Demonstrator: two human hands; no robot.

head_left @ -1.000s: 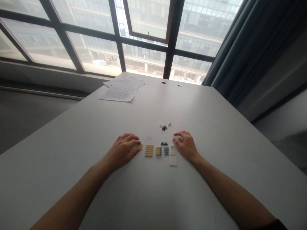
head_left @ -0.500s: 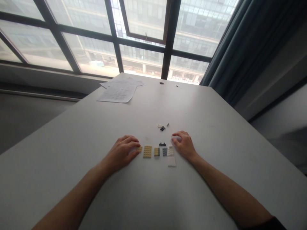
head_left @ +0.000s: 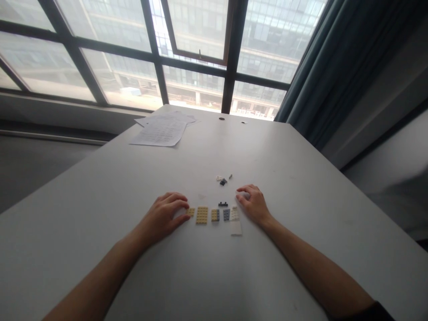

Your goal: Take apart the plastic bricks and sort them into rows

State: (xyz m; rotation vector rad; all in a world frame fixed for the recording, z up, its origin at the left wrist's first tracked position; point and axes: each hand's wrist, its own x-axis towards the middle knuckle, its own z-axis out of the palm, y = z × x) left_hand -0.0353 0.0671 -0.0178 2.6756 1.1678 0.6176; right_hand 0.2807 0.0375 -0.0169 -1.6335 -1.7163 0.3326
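Note:
My left hand [head_left: 167,213] rests on the white table with thumb and fingers apart. Its fingertips are beside a small tan LEGO plate [head_left: 191,212]; whether they touch it I cannot tell. To the right of that lie a larger tan plate [head_left: 202,215], a tan and grey piece [head_left: 215,215], a grey plate [head_left: 226,215] and a white studded plate [head_left: 234,213]. Below the white one is a smooth white tile [head_left: 236,228]. A dark narrow piece [head_left: 223,204] sits just above the row. My right hand [head_left: 253,201], loosely curved with fingers apart, rests right of the row, holding nothing visible.
Beyond the row is a small cluster of loose pieces, some white [head_left: 219,178], some dark [head_left: 223,182], with a small grey one [head_left: 230,176] beside it. Printed papers [head_left: 160,131] lie at the table's far left. Windows and a dark curtain [head_left: 310,67] stand behind.
The view has shifted slightly, moving everything a little left and down in the picture. My left fingertips have drawn slightly left, showing more of the small tan plate. My right hand has hardly moved.

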